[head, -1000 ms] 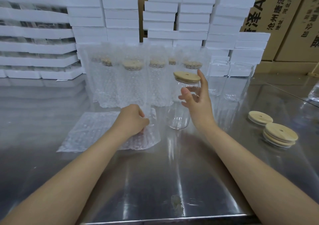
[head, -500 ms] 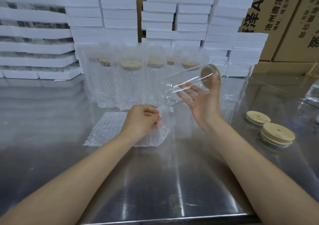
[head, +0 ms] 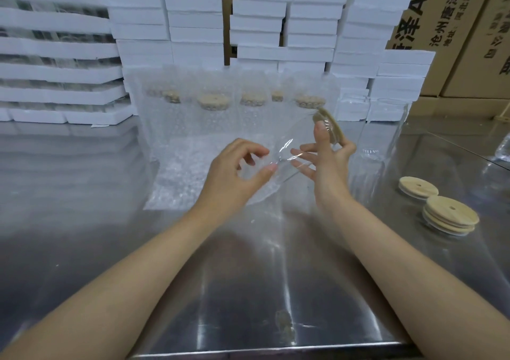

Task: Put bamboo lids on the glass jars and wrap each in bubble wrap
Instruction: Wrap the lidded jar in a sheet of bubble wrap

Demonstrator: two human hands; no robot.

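Bubble wrap sheet (head: 176,183) lies flat on the steel surface (head: 248,277), below the left hand (head: 234,172). That hand's curled fingers meet the base of the tilted glass jar (head: 294,138); I cannot tell whether they grip it. The right hand (head: 328,163) holds the jar, thumb on its bamboo lid (head: 335,132). Spare lids (head: 449,216) lie right of those fingers.

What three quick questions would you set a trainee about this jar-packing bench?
1. True or false: the glass jar in the right hand already carries a bamboo lid.
2. The loose lids lie on the table: A) to the person's right, B) to the left, C) on the foam blocks.
3. Fill in: the row of jars at the back is covered in ____.
Key: 1 true; 2 A; 3 bubble wrap.
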